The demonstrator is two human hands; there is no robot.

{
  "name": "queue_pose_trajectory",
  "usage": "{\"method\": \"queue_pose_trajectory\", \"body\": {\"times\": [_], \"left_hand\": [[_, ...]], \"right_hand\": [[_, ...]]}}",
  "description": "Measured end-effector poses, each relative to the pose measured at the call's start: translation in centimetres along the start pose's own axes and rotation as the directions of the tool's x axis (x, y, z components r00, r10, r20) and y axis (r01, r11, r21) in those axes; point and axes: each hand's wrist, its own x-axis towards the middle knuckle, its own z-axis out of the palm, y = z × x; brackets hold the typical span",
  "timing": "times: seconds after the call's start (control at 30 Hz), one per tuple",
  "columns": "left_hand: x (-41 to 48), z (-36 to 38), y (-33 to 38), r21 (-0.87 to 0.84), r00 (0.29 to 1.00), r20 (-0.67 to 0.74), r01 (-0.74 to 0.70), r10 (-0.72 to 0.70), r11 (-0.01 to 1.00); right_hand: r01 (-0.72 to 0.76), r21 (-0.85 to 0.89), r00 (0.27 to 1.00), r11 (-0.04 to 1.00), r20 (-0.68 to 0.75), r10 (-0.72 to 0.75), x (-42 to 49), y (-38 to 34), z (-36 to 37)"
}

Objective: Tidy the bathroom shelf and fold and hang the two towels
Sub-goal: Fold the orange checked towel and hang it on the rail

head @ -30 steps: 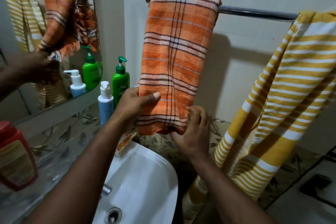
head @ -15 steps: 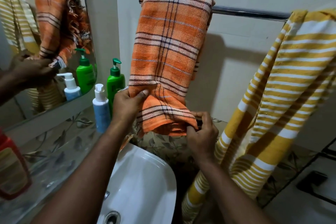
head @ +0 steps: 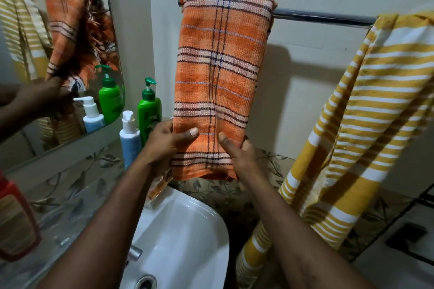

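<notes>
A folded orange plaid towel (head: 218, 73) hangs over the left end of the chrome towel bar (head: 321, 16). My left hand (head: 164, 143) pinches its lower left edge, thumb on the front. My right hand (head: 237, 155) holds its lower right edge, thumb pressed on the cloth. A yellow and white striped towel (head: 366, 124) hangs loosely bunched from the bar's right end, reaching down past the sink. On the shelf to the left stand a green pump bottle (head: 149, 110) and a white and blue pump bottle (head: 129, 138).
A white sink (head: 187, 241) with its tap lies below my arms. A mirror (head: 58, 54) on the left reflects the towels and bottles. A red container (head: 14, 220) stands on the shelf at the far left. An orange packet (head: 159, 185) lies by the sink's rim.
The orange towel's bunched lower part has been pulled down and flattened, so it now hangs straight. Both hands moved to its lower edges.
</notes>
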Motion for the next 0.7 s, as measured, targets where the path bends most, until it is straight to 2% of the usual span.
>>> {"method": "queue_pose_trajectory", "body": {"times": [0.13,0.23,0.33,0.4,0.57,0.7], "left_hand": [[-0.1,-1.0,-0.3,0.129,0.992,0.115,0.034,-0.049,0.991],[-0.2,-1.8,-0.7,0.199,0.992,0.101,0.053,-0.074,0.979],[0.2,-1.9,-1.3,0.235,0.999,-0.049,0.005,0.007,0.972],[0.3,-1.4,-1.7,0.221,0.996,-0.09,-0.006,0.026,0.975],[0.0,-0.8,-2.1,0.249,1.0,0.01,-0.007,0.005,0.968],[0.3,-1.5,-2.6,0.316,0.999,0.039,-0.007,-0.006,0.949]], "right_hand": [[-0.111,0.137,0.994,0.984,-0.008,0.114,0.5,-0.5,1.0],[-0.075,0.159,0.997,0.984,0.017,0.073,0.8,-0.3,-0.1],[0.013,0.106,1.0,0.994,-0.006,-0.012,1.1,0.4,-1.2],[0.03,0.071,0.999,0.997,-0.026,-0.029,0.7,1.3,-1.4],[-0.044,-0.017,0.995,0.999,0.087,0.045,-0.6,2.7,-1.9],[0.029,0.021,0.998,0.999,0.049,-0.03,0.0,2.1,-2.7]]}}
